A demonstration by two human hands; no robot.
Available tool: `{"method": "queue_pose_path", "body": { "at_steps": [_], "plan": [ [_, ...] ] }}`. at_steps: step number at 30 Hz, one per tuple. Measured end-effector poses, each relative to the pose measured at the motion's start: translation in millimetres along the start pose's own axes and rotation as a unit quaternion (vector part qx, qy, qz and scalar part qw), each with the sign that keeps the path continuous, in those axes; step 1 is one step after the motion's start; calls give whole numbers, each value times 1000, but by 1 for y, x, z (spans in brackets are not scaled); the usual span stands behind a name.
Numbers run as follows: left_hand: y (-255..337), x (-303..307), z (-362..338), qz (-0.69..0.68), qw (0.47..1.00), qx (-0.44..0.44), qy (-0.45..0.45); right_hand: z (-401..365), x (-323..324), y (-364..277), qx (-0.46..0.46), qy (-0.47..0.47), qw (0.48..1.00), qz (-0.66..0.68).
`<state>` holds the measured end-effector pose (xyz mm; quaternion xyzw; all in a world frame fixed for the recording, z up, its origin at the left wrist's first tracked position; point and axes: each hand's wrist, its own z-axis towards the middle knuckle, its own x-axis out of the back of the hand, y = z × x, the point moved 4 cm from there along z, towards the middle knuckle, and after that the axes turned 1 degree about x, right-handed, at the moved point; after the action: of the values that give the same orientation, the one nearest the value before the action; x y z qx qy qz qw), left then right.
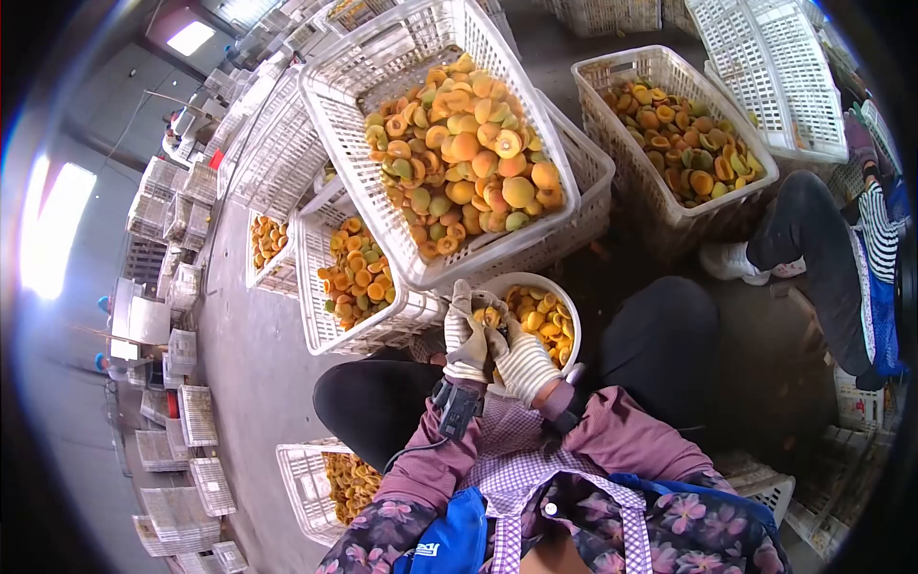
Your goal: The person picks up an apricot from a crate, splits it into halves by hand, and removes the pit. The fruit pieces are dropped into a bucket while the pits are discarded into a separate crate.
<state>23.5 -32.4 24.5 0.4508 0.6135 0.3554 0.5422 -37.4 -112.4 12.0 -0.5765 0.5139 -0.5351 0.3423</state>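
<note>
Both my hands wear white knit gloves and meet over a white bowl (566, 304) of halved apricots between my knees. My left hand (466, 333) and my right hand (521, 359) together grip one apricot (491, 315) at the bowl's near rim. Whether a knife is in either hand I cannot tell. Just beyond the bowl a tilted white crate (337, 113) holds a heap of whole and halved apricots (466, 153).
A crate of apricot halves (356, 270) stands at left, another crate (626, 72) at back right, one more (304, 486) by my left knee. A seated person's leg (813, 239) and shoe are at right. Stacked empty crates (182, 478) line the concrete floor.
</note>
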Motion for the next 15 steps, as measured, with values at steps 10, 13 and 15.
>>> {"method": "queue_pose_path", "body": {
  "at_steps": [10, 13, 15],
  "plan": [
    [18, -10, 3, 64, 954, -54, -288, -19, -14, -6, -131, -203, 907, 346],
    [24, -15, -1, -5, 937, 130, -323, -35, 0, -27, -236, -292, 830, 413],
    [67, -6, 11, 300, 931, -200, -65, -42, -6, -36, -225, -291, 767, 526]
  ]
}}
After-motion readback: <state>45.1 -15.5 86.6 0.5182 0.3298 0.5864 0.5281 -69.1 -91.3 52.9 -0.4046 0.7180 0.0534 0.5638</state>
